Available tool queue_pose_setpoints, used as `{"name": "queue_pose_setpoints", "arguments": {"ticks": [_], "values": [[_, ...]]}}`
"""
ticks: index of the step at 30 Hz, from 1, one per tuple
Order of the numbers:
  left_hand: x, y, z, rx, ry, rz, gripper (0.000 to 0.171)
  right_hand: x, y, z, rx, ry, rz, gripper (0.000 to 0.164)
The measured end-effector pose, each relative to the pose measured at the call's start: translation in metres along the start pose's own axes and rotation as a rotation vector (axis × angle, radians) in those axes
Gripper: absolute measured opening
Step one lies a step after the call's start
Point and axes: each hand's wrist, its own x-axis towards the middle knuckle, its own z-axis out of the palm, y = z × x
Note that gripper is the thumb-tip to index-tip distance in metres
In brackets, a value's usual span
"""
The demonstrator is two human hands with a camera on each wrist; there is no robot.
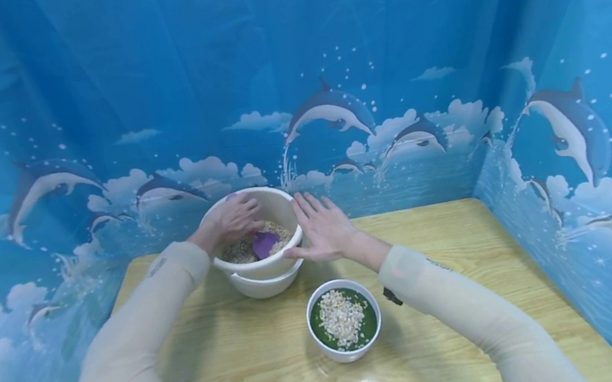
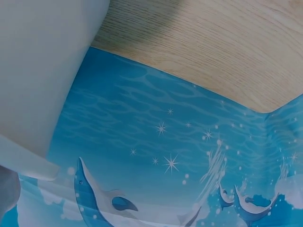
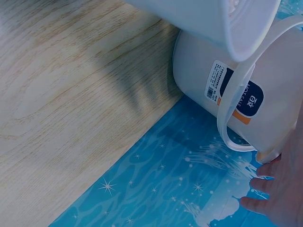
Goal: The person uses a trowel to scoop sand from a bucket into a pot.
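Note:
A white bucket (image 1: 260, 266) with its handle hanging down stands toward the back left of the table, with pale grain flakes (image 1: 240, 252) inside. My left hand (image 1: 234, 220) reaches in over its left rim, fingers curled on a purple scoop (image 1: 266, 244) whose bowl rests among the flakes. Against the bucket's right side lies my right hand (image 1: 323, 225), its fingers straight and spread, thumb at the rim. Closer to me is a white bowl (image 1: 349, 355), green inside, with a heap of pale flakes (image 1: 342, 319). Only the sleeve (image 2: 42, 71) shows in the left wrist view.
The wooden table (image 1: 438, 343) reaches back to a blue dolphin-print curtain (image 1: 196, 101), which encloses it at the back and both sides. The bucket stands close to the back edge. In the right wrist view, a label (image 3: 236, 94) shows on the bucket's side.

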Motion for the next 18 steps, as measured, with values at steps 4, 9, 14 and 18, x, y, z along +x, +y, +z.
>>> {"name": "queue_pose_setpoints", "arguments": {"ticks": [4,9,14,18], "values": [[-0.0012,0.0018,-0.0002,-0.019,0.008,-0.01,0.032,-0.0003,-0.0003,0.0001,-0.004,0.002,-0.003,0.12],[-0.0008,0.0027,0.0003,-0.016,0.0,-0.011,0.032,-0.0007,0.0001,0.0006,-0.005,0.019,-0.003,0.12],[-0.0013,0.0032,0.0006,-0.029,0.006,-0.013,0.03,-0.0007,0.0002,0.0002,0.0,0.021,-0.007,0.12],[-0.002,0.0041,0.0005,-0.05,0.012,-0.016,0.031,-0.0004,0.0002,0.0002,-0.001,0.018,-0.006,0.12]]}}
